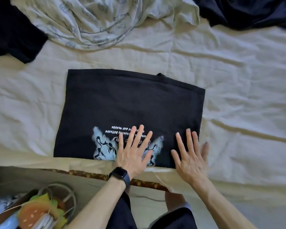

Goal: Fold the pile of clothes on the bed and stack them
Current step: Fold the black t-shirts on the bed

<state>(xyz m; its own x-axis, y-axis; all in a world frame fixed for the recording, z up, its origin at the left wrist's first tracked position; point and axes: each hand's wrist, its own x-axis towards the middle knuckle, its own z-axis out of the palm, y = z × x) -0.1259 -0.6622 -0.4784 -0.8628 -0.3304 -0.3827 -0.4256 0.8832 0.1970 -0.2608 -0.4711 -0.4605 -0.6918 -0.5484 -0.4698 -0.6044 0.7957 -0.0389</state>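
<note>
So there's this black T-shirt (125, 103) lying flat on the wrinkled cream bed sheet (238, 113), folded into a fairly tidy rectangle. It's printed side up, and the white lettering reads upside down from where the person stands. The shirt sits right at the near edge of the bed, straight in front of them.

Both hands are on it, palms down, fingers straight and fanned out, not gripping anything. The left hand (132, 154), the one with the black smartwatch (120, 175) on the wrist, presses flat on the pale blue butterfly print (104, 146) by the shirt's near edge. The right hand (190, 159) rests just beside it on the shirt's near right corner, with its outer fingers spilling over onto the sheet.

Past the shirt's far edge is a crumpled pale green cloth with a grey printed pattern (97, 22). Well off from the shirt's far left corner lies a black garment (12, 33), and beyond the far right corner a bunched dark navy garment (246, 10). Down off the bed, below the shirt's near left corner, there's a white wire basket (69, 194) with an orange and yellow burger-shaped soft toy (35, 212).
</note>
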